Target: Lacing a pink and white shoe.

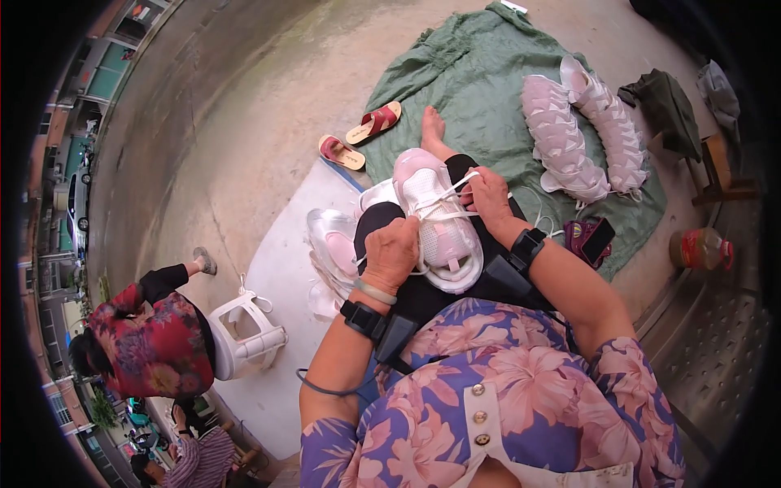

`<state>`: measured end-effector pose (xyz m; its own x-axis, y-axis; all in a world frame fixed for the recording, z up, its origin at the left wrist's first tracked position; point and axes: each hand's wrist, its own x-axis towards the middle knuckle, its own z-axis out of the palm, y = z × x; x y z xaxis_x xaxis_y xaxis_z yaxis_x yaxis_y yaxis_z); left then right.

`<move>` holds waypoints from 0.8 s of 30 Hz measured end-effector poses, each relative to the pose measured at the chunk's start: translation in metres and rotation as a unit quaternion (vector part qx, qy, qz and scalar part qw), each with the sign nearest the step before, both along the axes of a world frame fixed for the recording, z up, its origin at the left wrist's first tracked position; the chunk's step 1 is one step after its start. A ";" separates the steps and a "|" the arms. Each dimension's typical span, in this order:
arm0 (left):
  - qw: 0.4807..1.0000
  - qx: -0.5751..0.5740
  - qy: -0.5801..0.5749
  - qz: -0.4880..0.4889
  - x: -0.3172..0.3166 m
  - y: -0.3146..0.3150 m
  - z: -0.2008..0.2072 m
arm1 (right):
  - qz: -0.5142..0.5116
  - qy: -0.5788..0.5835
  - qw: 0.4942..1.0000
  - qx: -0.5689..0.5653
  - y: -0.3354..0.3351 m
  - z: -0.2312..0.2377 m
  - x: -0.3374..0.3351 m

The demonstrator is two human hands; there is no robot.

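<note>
A pink and white sneaker [450, 244] rests on my lap, its toe pointing away from me. White shoelace [446, 216] crosses its upper. At the sneaker's left side, my left hand [390, 254] is closed in a pinch on the lace. My right hand [490, 199] pinches lace on the other side, a little farther off, with a strand stretched from its fingers across the shoe. Part of another white shoe [377, 195] shows behind my left knee. Loose lace hangs to the right of my right wrist.
Stacked pink and white shoe uppers [561, 138] lie on a green cloth [464, 77]. Red sandals [376, 124] sit at its left edge. A purple pouch with a phone [598, 241] is right. Clear-wrapped shoe parts [329, 244] lie left. Another person [163, 342] sits near a white stool [244, 329].
</note>
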<state>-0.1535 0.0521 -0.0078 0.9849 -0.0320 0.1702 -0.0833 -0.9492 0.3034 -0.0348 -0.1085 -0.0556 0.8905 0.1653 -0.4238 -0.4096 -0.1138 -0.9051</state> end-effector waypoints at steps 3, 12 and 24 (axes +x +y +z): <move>0.996 0.043 -0.066 -0.049 -0.011 0.018 0.005 | -0.005 -0.026 1.000 0.011 0.007 0.001 -0.003; 0.975 0.190 -0.106 -0.046 -0.100 0.075 0.065 | 0.114 -0.279 0.939 -0.166 0.012 -0.006 -0.023; 0.986 0.121 -0.034 0.107 -0.154 0.098 0.025 | 0.401 -0.490 0.722 -0.278 -0.056 0.029 -0.013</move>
<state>-0.3080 0.1498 0.0170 0.9601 0.1276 0.2490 0.1146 -0.9912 0.0661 -0.0475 -0.1645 -0.0271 0.5204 0.8414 0.1458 0.7963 -0.4165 -0.4386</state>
